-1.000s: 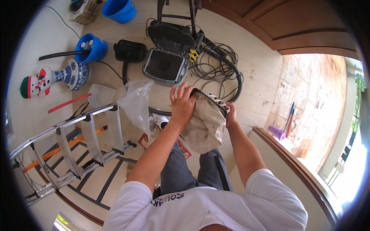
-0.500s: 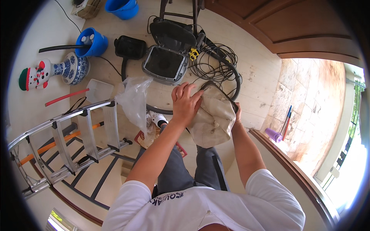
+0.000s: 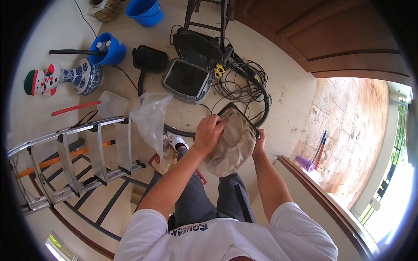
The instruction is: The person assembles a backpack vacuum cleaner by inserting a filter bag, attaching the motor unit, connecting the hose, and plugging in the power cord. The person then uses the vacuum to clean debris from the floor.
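Both hands are on the bulging beige cloth dust bag [image 3: 233, 145], held at waist height over the person's legs, just this side of the grey canister vacuum cleaner with its lid flipped open [image 3: 189, 76]. Left hand [image 3: 209, 132] lies flat on the bag's upper left, fingers [image 3: 217, 124] curled over the dark rigid collar at the bag's mouth; right hand [image 3: 260, 143] is mostly hidden behind the bag's far side, thumb edge showing, so grip there can't be fully read, but it's clearly bearing the bag. Vs. 1 s ago: the bag has tipped, w/ its mouth now pointing more up and away toward the vac, belly sagging toward the person, and the left hand has slid from pressing on top to hooking the collar. Judged from that, the bag is being steadied and handled by its opening, not yet set down anywhere. Around: black hose and cable tangle [image 3: 244, 82] beside the vac, clear plastic bag [image 3: 150, 119] hanging near an aluminium step ladder [image 3: 74, 161] at left, blue plastic bucket [image 3: 109, 48] w/ bottles, blue-and-white ceramic vase [image 3: 85, 76] further left.
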A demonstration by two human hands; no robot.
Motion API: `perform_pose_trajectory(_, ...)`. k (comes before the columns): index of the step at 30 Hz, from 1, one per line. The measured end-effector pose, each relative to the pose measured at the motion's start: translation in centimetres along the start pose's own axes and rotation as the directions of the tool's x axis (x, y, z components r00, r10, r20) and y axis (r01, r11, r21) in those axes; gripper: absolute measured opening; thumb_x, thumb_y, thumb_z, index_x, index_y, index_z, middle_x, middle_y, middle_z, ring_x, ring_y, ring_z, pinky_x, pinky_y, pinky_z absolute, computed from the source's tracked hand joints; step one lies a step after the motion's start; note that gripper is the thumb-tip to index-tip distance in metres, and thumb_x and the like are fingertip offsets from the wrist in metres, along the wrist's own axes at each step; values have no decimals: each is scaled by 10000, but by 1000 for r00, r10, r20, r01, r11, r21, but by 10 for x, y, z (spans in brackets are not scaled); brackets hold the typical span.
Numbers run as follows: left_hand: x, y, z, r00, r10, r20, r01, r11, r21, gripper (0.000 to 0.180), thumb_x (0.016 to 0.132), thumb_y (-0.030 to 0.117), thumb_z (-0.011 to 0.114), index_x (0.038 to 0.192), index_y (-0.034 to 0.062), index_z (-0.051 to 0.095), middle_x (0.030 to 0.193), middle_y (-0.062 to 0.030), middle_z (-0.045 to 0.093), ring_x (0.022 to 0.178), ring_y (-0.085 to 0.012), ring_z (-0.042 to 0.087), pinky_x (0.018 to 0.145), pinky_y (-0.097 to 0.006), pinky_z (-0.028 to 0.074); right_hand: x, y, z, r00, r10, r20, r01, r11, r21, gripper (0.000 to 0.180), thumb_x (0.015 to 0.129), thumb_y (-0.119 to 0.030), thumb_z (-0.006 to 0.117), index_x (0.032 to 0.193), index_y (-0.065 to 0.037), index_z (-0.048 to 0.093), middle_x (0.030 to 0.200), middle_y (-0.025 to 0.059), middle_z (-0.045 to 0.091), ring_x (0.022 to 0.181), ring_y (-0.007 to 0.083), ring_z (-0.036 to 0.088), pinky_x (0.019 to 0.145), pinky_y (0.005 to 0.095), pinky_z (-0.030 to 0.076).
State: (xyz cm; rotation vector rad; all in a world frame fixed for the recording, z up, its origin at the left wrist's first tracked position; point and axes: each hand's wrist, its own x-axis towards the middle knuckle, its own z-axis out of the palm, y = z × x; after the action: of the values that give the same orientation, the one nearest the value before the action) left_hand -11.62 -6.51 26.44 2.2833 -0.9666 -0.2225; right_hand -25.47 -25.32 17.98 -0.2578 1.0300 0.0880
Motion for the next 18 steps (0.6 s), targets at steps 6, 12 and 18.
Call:
perform_pose_trajectory(6, 16, 2, 12, 965, 81, -248, -9, 960, 279, 248, 702, 194, 691, 946, 219, 653, 899, 44, 485, 950, -146, 451, 871, -364, 292, 2, -1, 8, 997, -78, -13, 78, 997, 28, 262, 755, -346, 489, 857, -116, 563, 959, 73, 625, 892, 262, 578, 853, 377, 453)
perform_pose_trajectory(12, 20, -14, 24, 932, 171, -319, -16, 901, 434, 171, 663, 179, 685, 820, 229, 637, 927, 60, 497, 965, -149, 458, 870, -366, 295, -6, 7, 20, 993, -113, 11, 114, 992, -51, 323, 758, -393, 470, 904, -122, 566, 873, 61, 616, 726, 209, 574, 584, 327, 463)
perform_pose_trajectory(18, 10, -22, 24, 961, 85, -264, -6, 958, 288, 99, 674, 131, 674, 739, 185, 622, 907, 42, 514, 955, -163, 480, 883, -352, 318, -6, -1, 29, 985, -156, -70, 141, 971, -191, 347, 772, -414, 460, 920, -123, 578, 790, 43, 588, 617, 164, 523, 470, 289, 381)
